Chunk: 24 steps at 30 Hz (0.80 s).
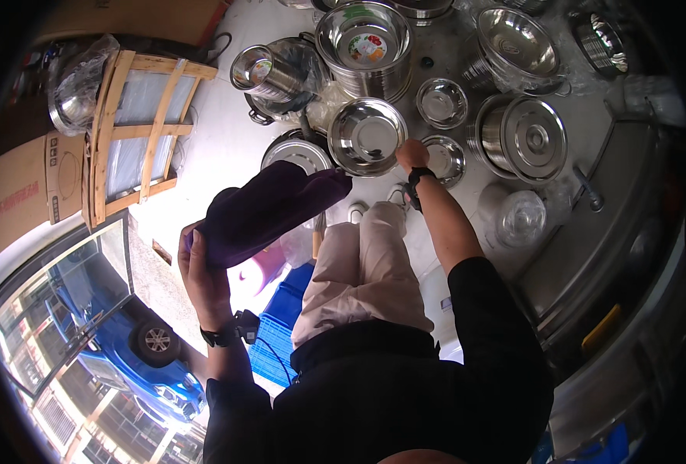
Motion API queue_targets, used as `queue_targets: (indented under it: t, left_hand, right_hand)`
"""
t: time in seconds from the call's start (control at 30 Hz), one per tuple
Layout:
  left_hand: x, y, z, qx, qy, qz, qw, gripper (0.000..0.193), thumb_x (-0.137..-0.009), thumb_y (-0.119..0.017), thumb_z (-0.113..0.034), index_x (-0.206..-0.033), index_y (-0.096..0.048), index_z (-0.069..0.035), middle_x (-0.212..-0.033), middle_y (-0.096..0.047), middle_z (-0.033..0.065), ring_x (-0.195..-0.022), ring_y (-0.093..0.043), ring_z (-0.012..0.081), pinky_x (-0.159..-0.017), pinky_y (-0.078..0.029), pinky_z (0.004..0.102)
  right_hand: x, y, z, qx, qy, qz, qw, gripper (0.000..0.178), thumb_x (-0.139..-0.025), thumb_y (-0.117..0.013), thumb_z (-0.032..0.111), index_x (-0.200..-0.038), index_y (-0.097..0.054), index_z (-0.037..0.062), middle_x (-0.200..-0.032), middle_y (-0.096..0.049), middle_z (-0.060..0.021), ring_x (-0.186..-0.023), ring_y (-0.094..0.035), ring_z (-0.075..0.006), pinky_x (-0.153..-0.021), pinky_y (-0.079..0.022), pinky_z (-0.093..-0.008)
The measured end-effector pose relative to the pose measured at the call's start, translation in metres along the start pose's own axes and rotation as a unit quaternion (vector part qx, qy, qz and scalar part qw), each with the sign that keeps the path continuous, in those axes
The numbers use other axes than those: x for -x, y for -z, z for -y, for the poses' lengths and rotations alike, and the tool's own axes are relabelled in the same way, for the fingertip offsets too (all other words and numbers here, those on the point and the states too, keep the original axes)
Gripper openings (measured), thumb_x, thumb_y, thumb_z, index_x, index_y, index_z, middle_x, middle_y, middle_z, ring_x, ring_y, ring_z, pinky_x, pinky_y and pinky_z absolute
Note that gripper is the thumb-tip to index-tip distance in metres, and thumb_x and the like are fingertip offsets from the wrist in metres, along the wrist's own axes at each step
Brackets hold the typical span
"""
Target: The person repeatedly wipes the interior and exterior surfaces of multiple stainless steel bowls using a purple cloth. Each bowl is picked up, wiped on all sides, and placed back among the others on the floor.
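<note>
My left hand (pixel 204 271) is closed on a dark purple cloth (pixel 273 209), which stretches out to the right in front of my legs. With my right hand (pixel 412 155) I grip the right rim of a shiny steel basin (pixel 367 138). The cloth's far end lies close to the basin's lower edge. Just right of my right hand is a small steel bowl (pixel 445 161), partly covered by the hand and wrist. Another small bowl (pixel 442 104) sits farther out, apart from the hand.
Beyond the basin stands a stack of large steel basins (pixel 364 48), beside a tilted pot (pixel 264 71). At right are a lidded pot (pixel 530 138) and a plastic-wrapped stack (pixel 522 216). Far left, a wooden crate (pixel 105 131) stands by cardboard boxes (pixel 18 185). Blue crates (pixel 275 340) are near my left leg.
</note>
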<state>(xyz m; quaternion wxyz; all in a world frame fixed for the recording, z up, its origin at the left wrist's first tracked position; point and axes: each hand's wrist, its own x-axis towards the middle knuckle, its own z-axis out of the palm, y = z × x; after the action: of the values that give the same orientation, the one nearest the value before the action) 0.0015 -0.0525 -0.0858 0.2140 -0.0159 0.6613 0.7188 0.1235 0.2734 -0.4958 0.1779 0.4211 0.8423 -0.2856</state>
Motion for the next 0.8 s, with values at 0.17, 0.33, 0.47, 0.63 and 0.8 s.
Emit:
queue_targets:
  t: [0.17, 0.33, 0.47, 0.63, 0.8]
  left_hand:
    - [0.016, -0.022, -0.055, 0.018, -0.030, 0.021, 0.999, 0.028, -0.100, -0.055, -0.021, -0.115, -0.057, 0.003, -0.108, -0.065, 0.0151, -0.101, -0.063, 0.0202, -0.096, -0.048, 0.0343]
    - [0.040, -0.042, -0.127, 0.109, -0.072, 0.086, 0.988, 0.035, -0.101, -0.053, -0.027, -0.120, -0.052, 0.002, -0.116, -0.062, 0.0171, -0.106, -0.062, 0.0232, -0.097, -0.049, 0.0355]
    - [0.071, -0.059, -0.191, 0.222, -0.092, 0.189, 0.952, 0.035, -0.102, -0.051, -0.026, -0.124, -0.050, 0.001, -0.120, -0.060, 0.0170, -0.112, -0.060, 0.0241, -0.099, -0.048, 0.0370]
    - [0.049, -0.056, -0.186, 0.168, -0.061, 0.176, 0.968, 0.043, -0.103, -0.046, -0.023, -0.141, -0.043, -0.003, -0.137, -0.053, 0.0154, -0.125, -0.052, 0.0248, -0.105, -0.043, 0.0397]
    - [-0.005, -0.017, -0.079, -0.236, -0.082, 0.236, 0.939, 0.058, -0.094, -0.061, -0.019, -0.146, -0.040, -0.007, -0.141, -0.052, 0.0132, -0.126, -0.053, 0.0244, -0.101, -0.045, 0.0398]
  right_hand:
    - [0.035, 0.034, 0.010, -0.097, 0.019, -0.072, 0.992, 0.038, -0.082, -0.063, 0.027, -0.096, -0.060, -0.0076, -0.091, -0.066, -0.0292, -0.089, -0.065, -0.0441, -0.080, -0.053, -0.0504]
    - [0.105, 0.110, 0.026, -0.077, 0.089, -0.065, 0.991, 0.034, -0.082, -0.066, 0.022, -0.097, -0.056, -0.0069, -0.086, -0.067, -0.0282, -0.086, -0.066, -0.0437, -0.075, -0.054, -0.0497]
    - [0.156, 0.154, 0.048, -0.091, 0.115, -0.067, 0.987, 0.033, -0.081, -0.066, 0.022, -0.094, -0.057, -0.0071, -0.082, -0.067, -0.0262, -0.079, -0.068, -0.0407, -0.074, -0.055, -0.0469]
    - [0.249, 0.229, 0.097, -0.262, 0.124, -0.046, 0.956, 0.027, -0.082, -0.065, 0.018, -0.097, -0.059, -0.0040, -0.076, -0.069, -0.0201, -0.070, -0.070, -0.0322, -0.068, -0.056, -0.0407]
    - [0.283, 0.235, 0.104, -0.343, 0.131, -0.031, 0.930, 0.022, -0.083, -0.066, 0.014, -0.096, -0.059, -0.0021, -0.078, -0.068, -0.0130, -0.068, -0.070, -0.0214, -0.060, -0.058, -0.0328]
